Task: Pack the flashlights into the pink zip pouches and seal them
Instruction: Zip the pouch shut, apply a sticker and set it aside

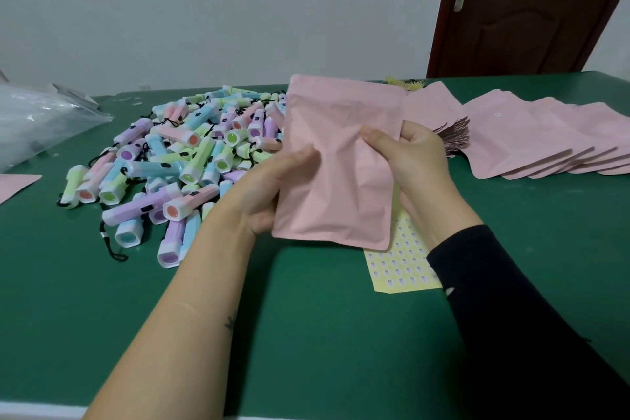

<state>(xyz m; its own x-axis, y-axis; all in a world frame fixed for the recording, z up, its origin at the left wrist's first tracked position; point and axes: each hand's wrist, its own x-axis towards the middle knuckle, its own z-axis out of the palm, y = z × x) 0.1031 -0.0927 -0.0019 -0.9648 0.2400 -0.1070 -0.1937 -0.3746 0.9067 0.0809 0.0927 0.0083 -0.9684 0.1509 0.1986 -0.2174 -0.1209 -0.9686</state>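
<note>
Head view: pink zip pouch (337, 167) held up off the green worktop (306, 334), mid-scene, creased across its face; cannot tell whether a flashlight is inside, nor whether the zip edge is closed. Left hand (269, 187) gripping the pouch's left edge, thumb on the front, fingers curled behind; right hand (412, 160) pinching the right side, thumb pressed into the crease, fingers wrapped behind. Just left of the pouch, loose heap of pastel flashlights (184, 160) with black cords, lying on the worktop; to the right, fanned row of flat pink pouches (545, 139); beneath the held pouch, yellow sticker sheet (402, 266); far left, clear plastic bag (41, 119); behind, brown door (531, 10). Likely trouble from here: zip sealing only partway if pressed over that crease; cord trapped in the track, leaving a gap; pouch slipping sideways under an uneven two-hand grip.
</note>
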